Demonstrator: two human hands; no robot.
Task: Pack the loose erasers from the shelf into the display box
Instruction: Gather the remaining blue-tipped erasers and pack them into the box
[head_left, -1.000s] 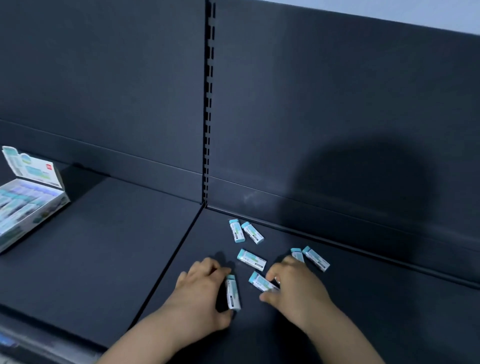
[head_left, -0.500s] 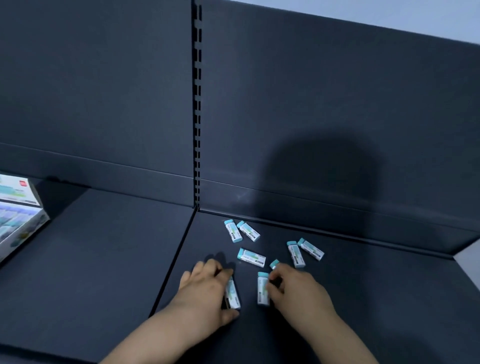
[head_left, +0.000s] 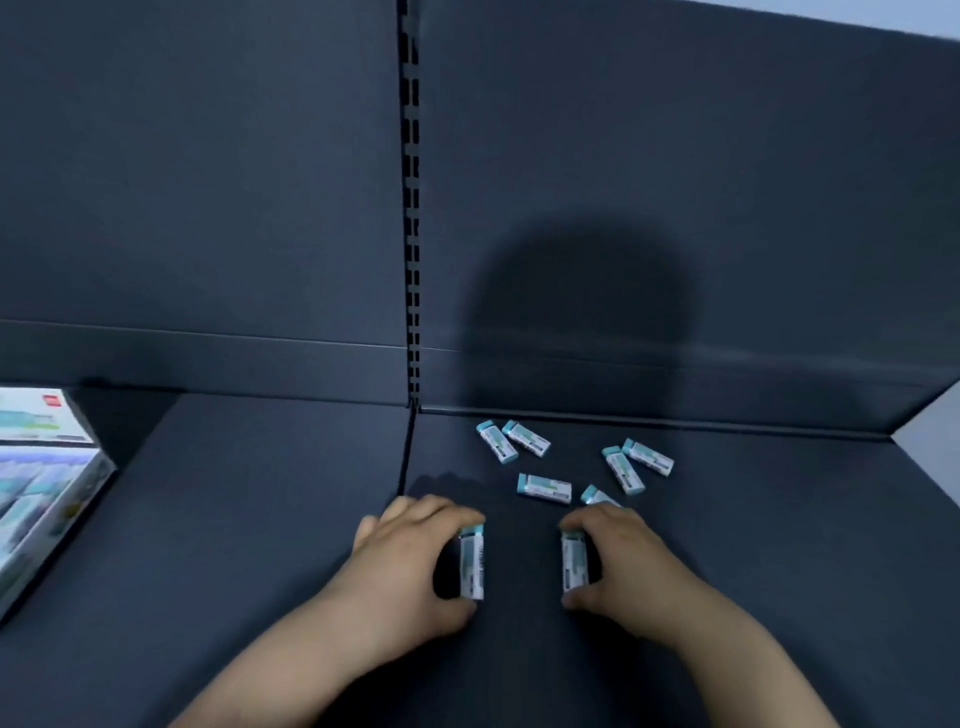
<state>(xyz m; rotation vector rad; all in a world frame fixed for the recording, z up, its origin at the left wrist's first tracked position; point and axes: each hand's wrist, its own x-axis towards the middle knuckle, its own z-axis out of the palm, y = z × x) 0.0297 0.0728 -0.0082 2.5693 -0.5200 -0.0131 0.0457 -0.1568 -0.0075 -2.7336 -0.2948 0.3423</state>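
Left hand (head_left: 410, 561) lies low over the dark shelf (head_left: 260, 519), fingers curled round the first eraser (head_left: 471, 564) — fingertips at its teal far end, thumb at the near end. Right hand (head_left: 628, 566) mirrors it just beside, pinching the second eraser (head_left: 574, 564) end to end in the same way. Both erasers point away from the person, roughly parallel with a gap between them; whether they are lifted off the shelf I cannot tell. Beyond the hands lie more loose ones: a back pair (head_left: 497, 442) side by side near the rear wall, a single eraser (head_left: 544, 489) in the middle, a right pair (head_left: 648, 457) touching at their teal ends, and a half-hidden eraser (head_left: 597, 496) just behind the right fingers. Well apart, at the far left edge and cut off by it, sits the display box (head_left: 47, 499) — flap raised, its contents blurred. Between the two shelf sections a slotted upright (head_left: 412, 208) runs up the back.
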